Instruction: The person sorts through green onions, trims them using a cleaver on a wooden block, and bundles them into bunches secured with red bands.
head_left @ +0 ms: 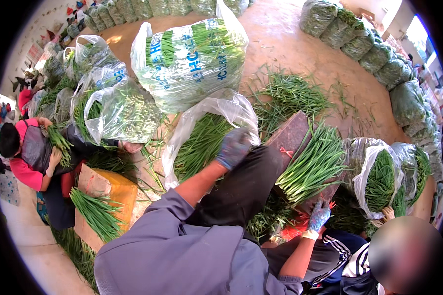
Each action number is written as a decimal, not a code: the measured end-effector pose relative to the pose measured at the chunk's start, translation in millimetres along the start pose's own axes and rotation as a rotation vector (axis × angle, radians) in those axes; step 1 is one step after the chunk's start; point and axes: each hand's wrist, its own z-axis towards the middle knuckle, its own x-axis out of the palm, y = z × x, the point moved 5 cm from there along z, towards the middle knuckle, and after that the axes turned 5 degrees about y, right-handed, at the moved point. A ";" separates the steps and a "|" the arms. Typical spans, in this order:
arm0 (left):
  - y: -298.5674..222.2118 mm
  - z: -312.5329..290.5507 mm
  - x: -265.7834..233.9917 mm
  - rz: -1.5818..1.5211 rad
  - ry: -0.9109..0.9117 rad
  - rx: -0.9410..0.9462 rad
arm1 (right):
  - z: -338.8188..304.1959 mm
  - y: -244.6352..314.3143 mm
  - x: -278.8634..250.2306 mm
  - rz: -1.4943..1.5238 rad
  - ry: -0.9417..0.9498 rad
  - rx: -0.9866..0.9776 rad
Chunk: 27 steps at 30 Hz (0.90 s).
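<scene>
Working by the board point(291, 133), we have a green bunch point(314, 167) on it, bagged stalks point(199, 142) left of it; beyond it, a loose pile point(298, 96) seems undone. We can't tell if our left hand point(235, 148) or right hand point(319, 217) pinches.

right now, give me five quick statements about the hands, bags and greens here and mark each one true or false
1. The left hand and the right hand both wear gloves. True.
2. The open clear bag nearest the left hand is empty. False: it holds long green stalks.
3. The bundle of greens on the dark board is to the left of the left hand. False: it is to the right of it.
4. The right hand is beside some red ties. True.
5. The co-worker in pink at the left has nothing in hand. False: they hold a bunch of greens.
</scene>
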 end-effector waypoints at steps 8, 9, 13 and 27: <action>195.8 -59.2 30.7 0.707 0.586 -0.620 | -19.8 17.9 17.7 0.082 -0.027 -0.167; 194.2 -59.8 38.9 0.673 0.597 -0.647 | -21.0 17.7 19.4 0.098 -0.025 -0.135; 201.6 -60.2 47.2 0.556 0.533 -0.670 | -19.1 36.9 36.4 0.104 -0.005 -0.112; 265.2 21.3 54.6 0.594 0.516 -0.329 | -13.3 56.3 76.8 0.050 0.115 -0.019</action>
